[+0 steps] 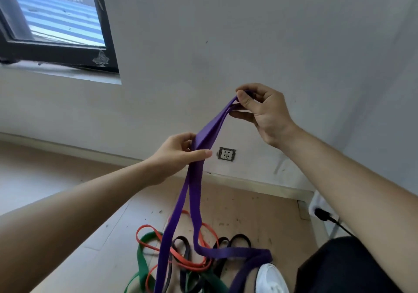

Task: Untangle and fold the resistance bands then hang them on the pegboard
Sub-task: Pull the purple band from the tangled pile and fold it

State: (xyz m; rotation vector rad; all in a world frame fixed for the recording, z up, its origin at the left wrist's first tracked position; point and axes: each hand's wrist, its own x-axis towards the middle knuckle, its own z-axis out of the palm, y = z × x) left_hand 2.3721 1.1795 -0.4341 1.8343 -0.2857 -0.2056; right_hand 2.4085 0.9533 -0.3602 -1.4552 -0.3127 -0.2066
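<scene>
A wide purple resistance band (194, 193) hangs from both my hands down to the floor. My right hand (262, 114) pinches its top end between thumb and fingers, high near the wall. My left hand (178, 154) grips the same band a little lower, to the left. On the floor below lie tangled bands: an orange one (181, 258), a green one (142, 261) and a black one (239, 238). The purple band's lower loop trails across them toward my white shoe (269, 279). No pegboard is in view.
A grey wall stands straight ahead with a socket (226, 154) low down and a baseboard under it. A dark-framed window (56, 21) is at the upper left. A black cable (328, 218) lies at the right. The floor is light wood.
</scene>
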